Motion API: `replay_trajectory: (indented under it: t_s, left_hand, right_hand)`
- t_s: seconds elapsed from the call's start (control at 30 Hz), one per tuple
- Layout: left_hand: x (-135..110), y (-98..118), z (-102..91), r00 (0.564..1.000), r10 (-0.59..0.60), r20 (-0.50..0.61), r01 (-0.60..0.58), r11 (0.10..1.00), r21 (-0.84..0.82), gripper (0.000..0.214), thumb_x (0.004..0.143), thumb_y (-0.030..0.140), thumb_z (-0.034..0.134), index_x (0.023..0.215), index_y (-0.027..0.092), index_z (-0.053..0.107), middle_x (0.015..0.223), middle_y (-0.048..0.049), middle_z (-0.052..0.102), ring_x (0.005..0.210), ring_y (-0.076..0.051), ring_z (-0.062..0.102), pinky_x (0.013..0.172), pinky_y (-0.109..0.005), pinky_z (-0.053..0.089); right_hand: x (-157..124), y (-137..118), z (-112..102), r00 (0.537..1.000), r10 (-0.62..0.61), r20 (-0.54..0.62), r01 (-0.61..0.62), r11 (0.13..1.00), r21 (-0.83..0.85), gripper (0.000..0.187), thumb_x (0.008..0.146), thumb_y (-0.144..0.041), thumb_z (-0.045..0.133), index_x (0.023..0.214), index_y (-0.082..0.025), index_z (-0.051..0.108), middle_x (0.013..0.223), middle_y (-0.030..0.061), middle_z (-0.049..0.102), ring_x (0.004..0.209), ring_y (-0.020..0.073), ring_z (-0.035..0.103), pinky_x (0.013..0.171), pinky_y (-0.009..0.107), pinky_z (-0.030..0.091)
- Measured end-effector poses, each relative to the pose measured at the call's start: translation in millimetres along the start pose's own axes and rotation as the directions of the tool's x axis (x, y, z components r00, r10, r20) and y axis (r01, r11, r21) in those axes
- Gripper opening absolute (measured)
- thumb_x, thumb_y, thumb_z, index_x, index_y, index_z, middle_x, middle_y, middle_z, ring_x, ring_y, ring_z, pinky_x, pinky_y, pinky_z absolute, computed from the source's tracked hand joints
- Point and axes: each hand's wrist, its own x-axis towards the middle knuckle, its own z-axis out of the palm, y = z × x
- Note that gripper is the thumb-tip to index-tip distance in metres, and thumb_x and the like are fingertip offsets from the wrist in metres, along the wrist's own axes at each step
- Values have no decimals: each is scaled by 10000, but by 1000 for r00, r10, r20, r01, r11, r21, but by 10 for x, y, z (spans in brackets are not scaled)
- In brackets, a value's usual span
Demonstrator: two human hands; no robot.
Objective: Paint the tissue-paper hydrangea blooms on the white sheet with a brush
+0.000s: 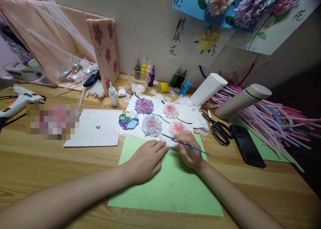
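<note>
My right hand (191,152) grips a thin blue paintbrush (194,147), its tip touching or just beside the lower right edge of a blue-and-pink paper flower (151,125). My left hand (147,158) lies flat, fingertips on the lower edge of the white sheet (130,134) that bears the flowers. On that sheet are also a purple flower (143,105), a pink flower (170,110) and another pink one (177,127) partly behind my right hand. A flower-shaped paint palette (128,120) with green, purple and blue paint sits at the sheet's left. Green paper (165,188) lies under both hands.
Left are a white board (100,135) and a glue gun (21,100). Paint bottles (151,76) and a clear bowl (138,83) stand behind. Black scissors (220,130), a phone (247,145), a tumbler (242,100) and pipe cleaners (271,122) are at right.
</note>
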Motion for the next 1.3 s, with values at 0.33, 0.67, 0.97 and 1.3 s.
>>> replay_trajectory:
  t_s: [0.33,0.67,0.97,1.3]
  left_hand:
    - [8,0,4,1000,-10,19,10,1000,5,432,868,149,427,1299,159,424,1286,-110,489,1130,-242,464,981,-394,408]
    - [-1,1,3,1000,1,-5,-1,1000,-4,428,859,134,430,1286,159,424,1285,-114,492,1129,-245,467,970,-401,417]
    - [-8,5,2,1000,4,0,-4,1000,12,417,856,136,434,1273,142,431,1297,-111,481,1125,-244,458,986,-388,395]
    - [4,-28,53,998,37,-44,-36,999,21,295,838,167,459,1115,102,536,1127,-120,581,1018,-251,516,937,-379,429]
  right_hand:
    - [4,0,-19,1000,-15,-3,15,999,-47,260,800,-67,471,989,-231,541,848,36,651,808,190,599,709,354,468]
    - [20,-49,-45,996,-89,1,89,993,-71,291,762,-47,465,976,-229,540,814,40,641,744,182,581,653,337,475]
    - [-6,-32,-50,993,-94,-65,85,988,-130,311,751,-37,472,980,-233,547,840,41,633,766,186,583,661,343,470]
    - [393,-292,228,998,48,29,-49,999,23,235,834,-104,416,962,-237,561,860,36,663,853,203,572,748,379,445]
